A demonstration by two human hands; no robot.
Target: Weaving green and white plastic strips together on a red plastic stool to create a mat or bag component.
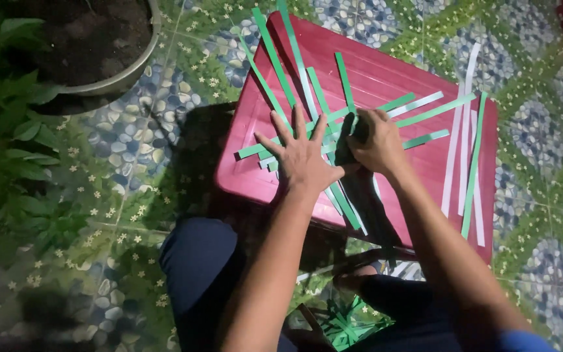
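A dark red plastic stool top (386,78) carries several long green and white paper strips (425,111), some crossed over each other near its front. My left hand (301,153) lies flat with spread fingers, pressing the crossed strips down. Beside it, my right hand (376,140) pinches the end of a green strip (402,102) that runs off to the right. More loose strips (467,150) lie along the stool's right side.
A round pot of soil (92,45) stands at the upper left with leafy plants (8,130) beside it. The floor is patterned green and blue tile (131,130). My knees in dark trousers (197,267) sit below the stool, with a woven green piece (343,322) on the floor between them.
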